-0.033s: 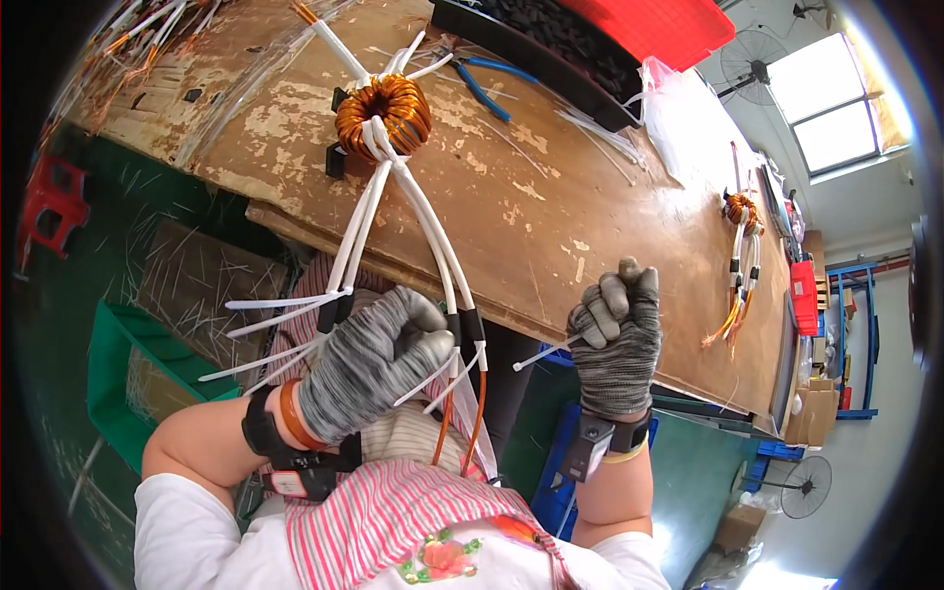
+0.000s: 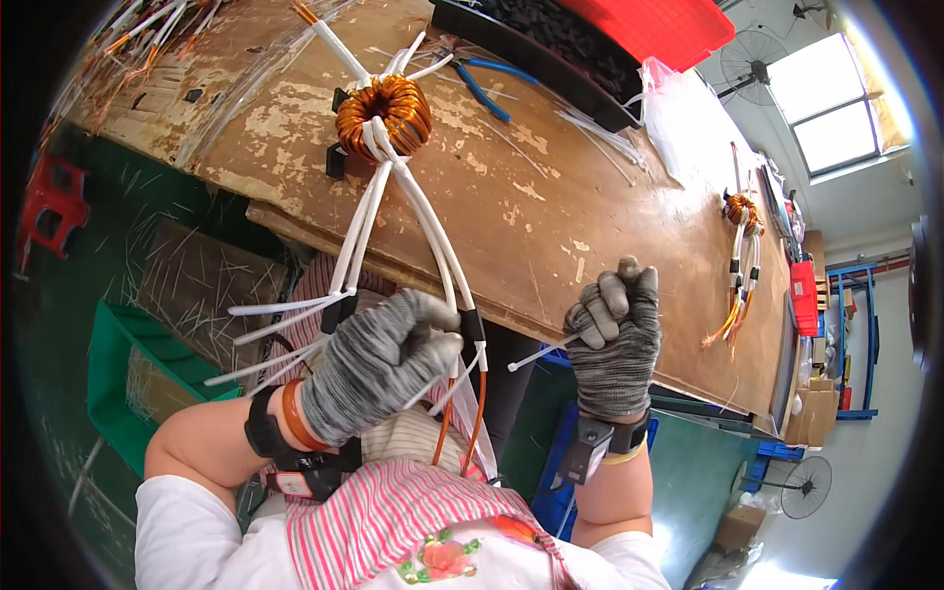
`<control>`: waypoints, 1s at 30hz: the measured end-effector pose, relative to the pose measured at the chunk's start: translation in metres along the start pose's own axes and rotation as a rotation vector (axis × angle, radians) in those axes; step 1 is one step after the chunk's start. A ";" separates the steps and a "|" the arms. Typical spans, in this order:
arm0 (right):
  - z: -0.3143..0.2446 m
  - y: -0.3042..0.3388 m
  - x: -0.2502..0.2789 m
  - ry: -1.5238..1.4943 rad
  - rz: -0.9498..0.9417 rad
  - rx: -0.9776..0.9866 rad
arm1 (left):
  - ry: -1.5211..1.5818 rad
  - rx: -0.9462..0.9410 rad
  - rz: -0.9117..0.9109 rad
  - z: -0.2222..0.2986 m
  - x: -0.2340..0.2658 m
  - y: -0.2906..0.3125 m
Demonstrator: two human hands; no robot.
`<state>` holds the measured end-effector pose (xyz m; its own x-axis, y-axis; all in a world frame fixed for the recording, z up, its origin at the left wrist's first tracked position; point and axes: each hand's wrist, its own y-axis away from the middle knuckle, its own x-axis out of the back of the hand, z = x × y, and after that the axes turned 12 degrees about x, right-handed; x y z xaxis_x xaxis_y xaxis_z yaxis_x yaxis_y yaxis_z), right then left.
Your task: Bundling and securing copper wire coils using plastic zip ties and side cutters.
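A toroidal coil [image 2: 383,113] wound with copper wire sits at the table's near edge. Its white-sleeved leads [image 2: 433,228] hang toward me, with black sleeve pieces [image 2: 473,326] lower down and bare copper-coloured ends beneath. My left hand [image 2: 385,359], in a grey glove, is closed around one of these leads by its black sleeve; the fingertips partly hide the grip. Several white cable ties [image 2: 275,324] stick out left of that hand. To the right, my gloved right hand [image 2: 615,329] is closed in a fist, and a thin white cable tie [image 2: 536,356] pokes out of it.
Blue-handled pliers [image 2: 484,93] lie behind the coil, near a black bin [image 2: 536,54] of small black pieces. A second coil [image 2: 742,211] rests at the table's right. Loose wires [image 2: 162,29] cover the far left. A green crate [image 2: 138,369] stands below.
My left hand has shifted slightly right along with the cable ties beside it. My right hand has edged a little left.
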<state>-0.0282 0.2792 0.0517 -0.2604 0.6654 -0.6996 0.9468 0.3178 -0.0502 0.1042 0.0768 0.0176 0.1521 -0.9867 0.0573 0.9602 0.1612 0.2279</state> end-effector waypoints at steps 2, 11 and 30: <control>0.009 0.001 -0.013 -0.183 -0.030 0.005 | -0.163 0.009 -0.096 0.017 0.002 -0.005; 0.029 0.013 -0.023 0.493 -0.105 0.242 | -0.295 -0.312 0.078 0.004 -0.003 -0.018; 0.059 0.012 -0.011 1.370 -0.547 0.380 | -0.612 -0.234 0.253 -0.046 -0.006 -0.027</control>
<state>-0.0032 0.2359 0.0171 -0.3508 0.6897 0.6334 0.6144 0.6800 -0.4002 0.0882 0.0770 -0.0339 0.2845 -0.7197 0.6333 0.9483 0.3084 -0.0755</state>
